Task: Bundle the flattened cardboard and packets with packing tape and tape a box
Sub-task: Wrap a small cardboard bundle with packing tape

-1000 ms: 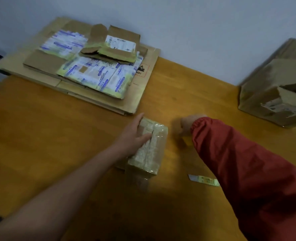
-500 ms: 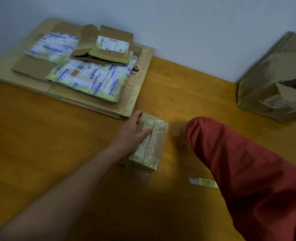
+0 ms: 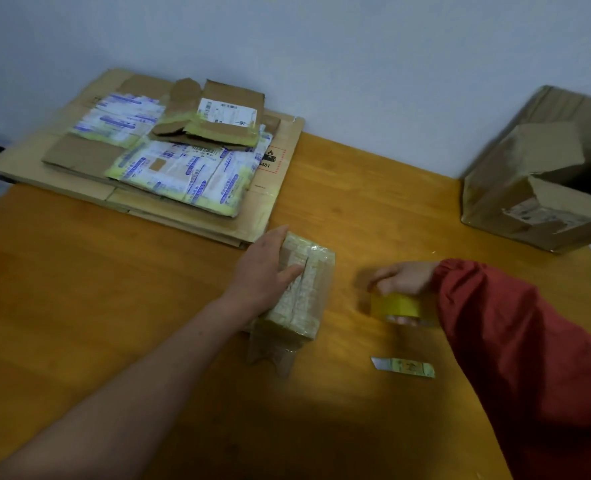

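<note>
A small tape-wrapped box (image 3: 304, 292) lies in the middle of the wooden table (image 3: 79, 289), with a loose flap of clear tape hanging off its near end. My left hand (image 3: 264, 273) grips its left side, thumb lying across the top. To its right, my right hand (image 3: 403, 277), in a red sleeve, holds a yellow roll of packing tape (image 3: 399, 306) just above the table. At the back left sits a stack of flattened cardboard (image 3: 89, 154) with printed packets (image 3: 186, 174) on top.
A large brown box (image 3: 536, 181) with an open flap stands at the back right, near the wall. A small yellow-handled cutter (image 3: 403, 367) lies on the table near my right forearm. The table's right edge curves away past the big box.
My right hand, hidden behind its sleeve half a second ago, has come back into view holding the tape roll. My left hand has stayed on the small box.
</note>
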